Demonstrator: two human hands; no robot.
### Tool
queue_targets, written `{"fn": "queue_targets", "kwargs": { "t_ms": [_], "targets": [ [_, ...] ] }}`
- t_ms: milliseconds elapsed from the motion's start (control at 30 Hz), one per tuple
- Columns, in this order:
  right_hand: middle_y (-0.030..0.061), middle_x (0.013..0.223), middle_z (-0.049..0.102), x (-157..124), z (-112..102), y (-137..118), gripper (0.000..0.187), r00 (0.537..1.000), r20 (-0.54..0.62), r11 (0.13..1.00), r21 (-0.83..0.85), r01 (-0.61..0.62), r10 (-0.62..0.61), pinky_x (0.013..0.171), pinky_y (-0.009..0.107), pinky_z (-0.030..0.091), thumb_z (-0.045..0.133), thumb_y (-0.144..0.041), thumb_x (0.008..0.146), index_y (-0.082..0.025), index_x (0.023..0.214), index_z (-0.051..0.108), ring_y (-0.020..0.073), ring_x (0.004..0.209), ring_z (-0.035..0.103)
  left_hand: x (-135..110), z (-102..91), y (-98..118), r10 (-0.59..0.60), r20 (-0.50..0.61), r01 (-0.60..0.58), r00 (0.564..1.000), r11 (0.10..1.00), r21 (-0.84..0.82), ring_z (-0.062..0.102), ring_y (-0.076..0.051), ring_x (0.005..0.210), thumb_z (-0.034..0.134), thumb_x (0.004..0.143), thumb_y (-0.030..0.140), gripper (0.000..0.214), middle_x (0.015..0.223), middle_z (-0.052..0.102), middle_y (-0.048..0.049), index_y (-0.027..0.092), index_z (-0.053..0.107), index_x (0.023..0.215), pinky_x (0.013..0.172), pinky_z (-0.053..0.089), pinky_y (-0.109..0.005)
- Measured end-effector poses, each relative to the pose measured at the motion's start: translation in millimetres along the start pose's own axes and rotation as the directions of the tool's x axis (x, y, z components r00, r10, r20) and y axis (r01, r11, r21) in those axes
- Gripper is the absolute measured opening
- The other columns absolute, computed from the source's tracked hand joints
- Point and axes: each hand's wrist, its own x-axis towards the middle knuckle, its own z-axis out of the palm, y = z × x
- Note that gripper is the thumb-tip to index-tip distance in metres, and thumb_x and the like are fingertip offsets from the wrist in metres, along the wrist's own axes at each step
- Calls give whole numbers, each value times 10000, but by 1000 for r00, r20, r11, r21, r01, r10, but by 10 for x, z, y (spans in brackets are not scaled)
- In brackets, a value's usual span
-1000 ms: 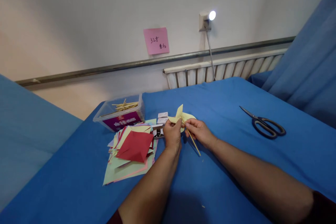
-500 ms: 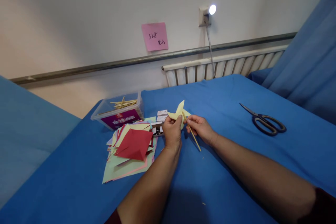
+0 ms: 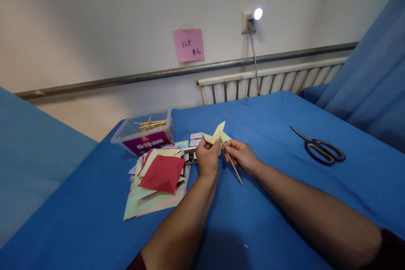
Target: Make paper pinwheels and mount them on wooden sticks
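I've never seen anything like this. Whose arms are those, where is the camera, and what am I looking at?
There is no machine here: these are a person's own two bare hands. Every picture comes from one camera worn on that person's head, looking forward and down.

The left hand pinches a folded yellow paper with pointed blades. The right hand holds a thin stick, whose upper end is at the paper's middle.

On the blue cloth, to the left, lies a pile of coloured paper with a red piece on top. Behind it stands a clear plastic tub with more sticks inside. Scissors lie off to the right. A pink note is on the wall.
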Motion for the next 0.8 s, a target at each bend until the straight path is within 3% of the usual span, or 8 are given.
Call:
{"fn": "queue_targets", "kwargs": {
  "t_ms": [800],
  "targets": [
    [-37,521,587,-19,-1,-1,341,1000,-17,1000,-19,13,-14,380,209,247,645,-509,754,-180,822,588,63,361,379,4,-8,38,26,-22,-25,999,999,34,586,-111,548,758,568,239,254,653,664,-1,138,609,747,551,440,-217]
  ]
}}
